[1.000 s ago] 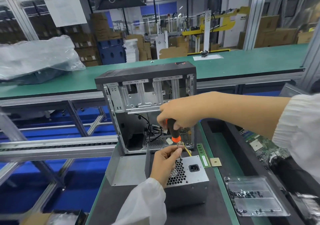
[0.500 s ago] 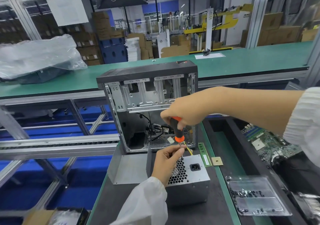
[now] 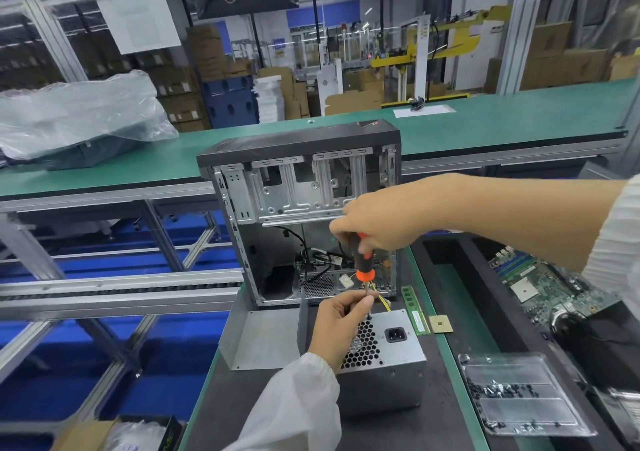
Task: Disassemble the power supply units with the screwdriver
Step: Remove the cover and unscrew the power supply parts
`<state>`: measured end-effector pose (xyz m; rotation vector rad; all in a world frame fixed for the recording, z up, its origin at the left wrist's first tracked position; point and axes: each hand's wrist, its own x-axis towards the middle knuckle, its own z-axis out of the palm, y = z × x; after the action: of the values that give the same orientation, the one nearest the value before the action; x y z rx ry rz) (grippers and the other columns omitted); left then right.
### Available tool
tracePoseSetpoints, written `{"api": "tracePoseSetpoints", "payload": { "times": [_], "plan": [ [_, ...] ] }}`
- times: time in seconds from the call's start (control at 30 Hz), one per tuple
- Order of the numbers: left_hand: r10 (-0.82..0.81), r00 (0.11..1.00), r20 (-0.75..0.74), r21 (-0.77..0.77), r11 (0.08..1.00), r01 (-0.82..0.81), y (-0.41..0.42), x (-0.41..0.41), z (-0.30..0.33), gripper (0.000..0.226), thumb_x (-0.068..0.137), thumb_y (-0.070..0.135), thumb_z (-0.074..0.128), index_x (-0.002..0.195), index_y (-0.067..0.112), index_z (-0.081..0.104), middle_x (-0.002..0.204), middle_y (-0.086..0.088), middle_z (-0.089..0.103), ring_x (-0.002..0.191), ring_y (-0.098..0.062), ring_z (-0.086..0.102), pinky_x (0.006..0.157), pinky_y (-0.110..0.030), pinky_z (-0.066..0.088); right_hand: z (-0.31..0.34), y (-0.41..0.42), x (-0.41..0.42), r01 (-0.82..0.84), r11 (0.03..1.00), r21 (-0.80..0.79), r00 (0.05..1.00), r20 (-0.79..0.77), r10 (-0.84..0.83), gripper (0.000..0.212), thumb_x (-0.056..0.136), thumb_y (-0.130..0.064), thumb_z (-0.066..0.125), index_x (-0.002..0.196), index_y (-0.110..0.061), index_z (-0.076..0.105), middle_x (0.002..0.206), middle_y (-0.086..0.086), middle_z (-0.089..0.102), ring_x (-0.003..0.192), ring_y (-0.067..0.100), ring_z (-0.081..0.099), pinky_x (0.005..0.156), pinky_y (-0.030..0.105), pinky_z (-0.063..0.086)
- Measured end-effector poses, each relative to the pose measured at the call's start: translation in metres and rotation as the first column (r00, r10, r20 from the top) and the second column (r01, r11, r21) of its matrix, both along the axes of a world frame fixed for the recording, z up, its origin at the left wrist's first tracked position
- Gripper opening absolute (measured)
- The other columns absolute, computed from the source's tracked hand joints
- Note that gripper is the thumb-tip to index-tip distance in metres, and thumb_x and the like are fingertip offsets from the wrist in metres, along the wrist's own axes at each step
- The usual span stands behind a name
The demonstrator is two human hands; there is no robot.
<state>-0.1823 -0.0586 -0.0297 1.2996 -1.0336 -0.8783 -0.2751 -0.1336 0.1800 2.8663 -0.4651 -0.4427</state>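
A grey metal power supply unit with a honeycomb fan grille and a black socket lies on the dark mat in front of me. My right hand grips the orange-and-black screwdriver, which stands upright with its tip at the unit's top face. My left hand rests on the grille side, and its fingertips pinch the screwdriver's shaft near the tip. Yellow wires run from the unit toward the open computer case behind it.
A grey metal side panel lies left of the unit. A green memory stick and a small chip lie to its right. A clear tray with several screws and a motherboard sit farther right.
Both hands and the screwdriver stay in nearly the same place over the unit; the view has shifted slightly.
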Motion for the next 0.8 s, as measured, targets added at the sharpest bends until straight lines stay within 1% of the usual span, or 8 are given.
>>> {"api": "tracePoseSetpoints", "payload": {
  "times": [0.07,0.13,0.23,0.33,0.53,0.63,0.73,0.8],
  "plan": [
    [-0.004,1.0,0.008,0.0,1.0,0.004,0.0,0.001,-0.001,0.017,0.095,0.017,0.061,0.102,0.02,0.076,0.052,0.012,0.041,0.047,-0.002,0.033,0.051,-0.008,0.035,0.006,0.001,-0.002,-0.022,0.99,0.138,0.999,-0.026,0.026,0.026,0.091,-0.012,0.057,0.115,-0.022,0.052,0.108,0.0,0.052,0.094,0.019,0.051,0.065,0.024,0.038],
    [-0.008,0.999,0.032,0.004,1.0,0.008,-0.001,0.001,-0.002,0.016,0.094,0.018,0.063,0.101,0.02,0.077,0.05,0.016,0.049,0.046,0.0,0.041,0.052,-0.008,0.038,0.005,0.004,-0.003,-0.006,0.989,0.145,1.0,0.001,0.006,0.03,0.09,-0.03,0.062,0.117,-0.021,0.052,0.105,-0.001,0.053,0.095,0.02,0.054,0.066,0.024,0.039],
    [-0.016,0.999,0.048,0.015,1.0,0.015,-0.003,0.002,-0.002,0.014,0.092,0.017,0.064,0.099,0.016,0.077,0.052,0.02,0.057,0.048,0.004,0.049,0.052,-0.008,0.039,-0.004,0.007,-0.001,0.116,0.98,-0.161,0.99,0.095,-0.101,0.063,0.085,-0.071,0.04,0.091,-0.01,0.053,0.082,0.002,0.051,0.069,0.02,0.053,0.049,0.026,0.033],
    [-0.026,0.999,0.047,0.015,1.0,0.026,-0.003,0.001,-0.002,0.014,0.092,0.016,0.064,0.1,0.015,0.076,0.055,0.02,0.058,0.048,0.004,0.049,0.051,-0.008,0.039,-0.011,0.006,0.002,0.149,0.939,-0.309,0.985,0.125,-0.115,0.061,0.094,-0.063,0.028,0.069,-0.009,0.041,0.066,0.001,0.041,0.053,0.016,0.041,0.049,0.028,0.034],
    [-0.026,1.0,0.004,0.007,1.0,0.026,-0.005,0.003,-0.003,0.016,0.095,0.016,0.061,0.1,0.017,0.076,0.062,-0.002,0.04,0.046,-0.003,0.031,0.049,-0.009,0.032,-0.008,-0.005,-0.005,-0.055,0.994,-0.092,0.997,0.04,0.059,0.019,0.097,-0.033,0.051,0.111,-0.021,0.052,0.096,-0.003,0.044,0.094,0.02,0.047,0.071,0.033,0.039],
    [-0.031,1.0,-0.005,-0.002,1.0,0.031,-0.006,0.003,-0.004,0.014,0.095,0.016,0.061,0.099,0.013,0.075,0.067,-0.008,0.041,0.046,-0.003,0.03,0.049,-0.009,0.032,-0.004,-0.006,-0.005,-0.07,0.994,0.086,0.995,0.081,0.063,0.035,0.091,-0.027,0.063,0.123,-0.027,0.049,0.109,-0.004,0.047,0.105,0.019,0.045,0.082,0.034,0.041],
    [-0.022,0.999,-0.04,-0.001,1.0,0.022,-0.007,0.004,-0.006,0.013,0.093,0.017,0.063,0.098,0.013,0.076,0.065,-0.006,0.046,0.045,-0.003,0.031,0.049,-0.01,0.032,-0.005,-0.004,-0.004,0.036,0.999,-0.015,0.993,0.111,-0.034,0.056,0.083,-0.061,0.057,0.12,-0.02,0.049,0.105,-0.002,0.051,0.091,0.016,0.05,0.069,0.029,0.039],
    [-0.013,0.999,-0.038,0.002,1.0,0.013,-0.008,0.005,-0.008,0.013,0.093,0.018,0.065,0.095,0.017,0.077,0.057,0.006,0.05,0.044,-0.001,0.035,0.049,-0.008,0.033,-0.006,0.001,-0.003,0.159,0.963,-0.217,0.983,0.131,-0.132,0.066,0.083,-0.075,0.035,0.094,-0.012,0.053,0.083,0.002,0.051,0.068,0.019,0.052,0.056,0.03,0.04]
  ]
}}
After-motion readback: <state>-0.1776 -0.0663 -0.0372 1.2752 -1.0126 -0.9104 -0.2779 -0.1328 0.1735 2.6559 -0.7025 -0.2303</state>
